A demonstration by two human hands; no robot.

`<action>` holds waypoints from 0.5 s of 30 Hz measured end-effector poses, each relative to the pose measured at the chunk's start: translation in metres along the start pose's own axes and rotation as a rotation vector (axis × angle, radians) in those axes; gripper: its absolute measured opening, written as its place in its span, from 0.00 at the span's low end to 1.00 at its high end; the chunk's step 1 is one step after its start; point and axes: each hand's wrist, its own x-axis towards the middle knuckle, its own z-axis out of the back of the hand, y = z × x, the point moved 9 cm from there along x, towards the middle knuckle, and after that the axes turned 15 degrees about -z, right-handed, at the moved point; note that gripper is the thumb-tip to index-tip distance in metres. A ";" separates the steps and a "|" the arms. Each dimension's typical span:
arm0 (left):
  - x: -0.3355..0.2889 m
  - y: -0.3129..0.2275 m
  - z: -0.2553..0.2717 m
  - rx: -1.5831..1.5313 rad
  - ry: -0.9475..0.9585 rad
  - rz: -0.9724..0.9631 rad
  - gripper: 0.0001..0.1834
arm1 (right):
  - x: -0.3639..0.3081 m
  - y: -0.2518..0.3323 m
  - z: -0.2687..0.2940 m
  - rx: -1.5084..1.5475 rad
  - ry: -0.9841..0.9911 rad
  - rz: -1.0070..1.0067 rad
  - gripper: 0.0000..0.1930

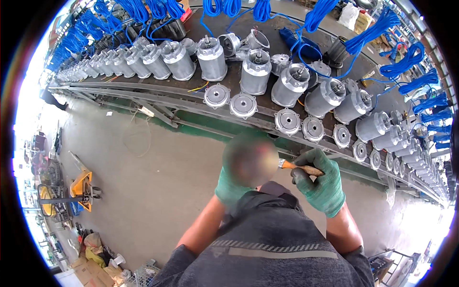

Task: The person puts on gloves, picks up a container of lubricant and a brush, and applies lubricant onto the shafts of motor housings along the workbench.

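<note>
Wooden-handled tool in the grip of a right hand in a green glove, its fingers closed around the handle just in front of a long tabletop. The metal collar points toward the left hand, also gloved in green; a blurred patch covers that hand's fingers and the tool's far end, so whether it is holding anything cannot be told. Silver motor housings stand in a curving row on the tabletop, with round metal covers lying along its near edge. Coiled blue cables line the far side.
</note>
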 end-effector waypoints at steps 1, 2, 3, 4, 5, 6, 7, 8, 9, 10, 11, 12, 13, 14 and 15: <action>0.005 0.004 0.003 -0.004 -0.003 0.024 0.36 | 0.009 -0.003 0.000 0.009 0.006 0.001 0.08; 0.010 0.007 0.006 0.007 -0.002 0.029 0.36 | 0.020 -0.010 -0.002 0.050 0.021 -0.015 0.08; 0.017 0.010 0.012 0.012 -0.047 0.034 0.37 | 0.031 -0.015 -0.002 0.092 0.037 -0.030 0.08; 0.024 0.013 0.020 0.020 -0.091 0.036 0.39 | 0.042 -0.013 -0.004 0.103 0.045 -0.025 0.08; 0.032 0.012 0.026 0.035 -0.091 0.039 0.39 | 0.054 -0.011 -0.010 0.136 0.087 -0.038 0.08; 0.039 0.013 0.032 -0.052 -0.119 0.086 0.41 | 0.066 -0.010 -0.015 0.170 0.130 -0.050 0.09; 0.046 0.019 0.038 -0.135 -0.155 0.126 0.43 | 0.077 -0.015 -0.018 0.162 0.130 -0.010 0.09; 0.052 0.026 0.045 -0.113 -0.165 0.123 0.43 | 0.090 -0.019 -0.021 0.170 0.145 0.007 0.09; 0.055 0.036 0.052 -0.061 -0.162 0.134 0.44 | 0.104 -0.019 -0.024 0.161 0.147 0.029 0.09; 0.057 0.041 0.058 -0.012 -0.159 0.152 0.44 | 0.116 -0.019 -0.028 0.152 0.151 0.045 0.08; 0.061 0.044 0.065 0.006 -0.170 0.155 0.44 | 0.128 -0.018 -0.033 0.171 0.179 0.092 0.08; 0.064 0.049 0.069 -0.073 -0.188 0.189 0.43 | 0.137 -0.015 -0.037 0.177 0.196 0.103 0.08; 0.067 0.054 0.075 -0.153 -0.206 0.222 0.43 | 0.146 -0.014 -0.047 0.258 0.265 0.047 0.09; 0.071 0.059 0.083 -0.141 -0.217 0.225 0.43 | 0.156 -0.015 -0.055 0.336 0.333 -0.010 0.09; 0.073 0.069 0.089 -0.094 -0.194 0.265 0.44 | 0.170 -0.020 -0.064 0.313 0.367 0.001 0.10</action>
